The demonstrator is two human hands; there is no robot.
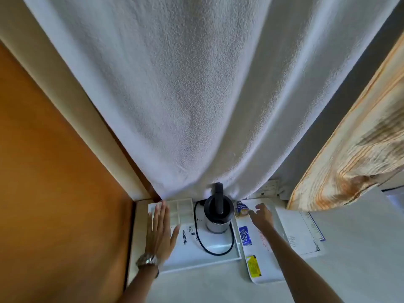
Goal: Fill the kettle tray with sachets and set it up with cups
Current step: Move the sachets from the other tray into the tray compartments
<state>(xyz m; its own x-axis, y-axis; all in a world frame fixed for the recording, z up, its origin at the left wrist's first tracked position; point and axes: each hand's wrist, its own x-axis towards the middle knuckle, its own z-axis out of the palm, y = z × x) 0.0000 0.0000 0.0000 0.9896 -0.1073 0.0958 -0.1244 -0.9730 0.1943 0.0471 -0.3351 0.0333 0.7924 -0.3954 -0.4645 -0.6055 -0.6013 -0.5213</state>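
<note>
A white kettle tray (203, 259) lies on the counter with a black and steel kettle (217, 212) and its coiled black cord on it. The tray's compartment grid (181, 209) at the far left holds nothing. My left hand (160, 232) rests flat and open over the tray's left side. To the right, a second white tray (265, 272) carries a blue sachet (245, 236), a yellow sachet (252, 266) and a small beige sachet (241, 209). My right hand (261, 216) hovers with fingers apart just right of the beige sachet, holding nothing. No cups are in view.
A white curtain (185, 95) hangs down to the counter right behind the kettle. A wooden panel (43, 160) stands at the left, a wood-grain board (360, 149) at the upper right. Printed paper sheets (303, 232) lie right of the second tray.
</note>
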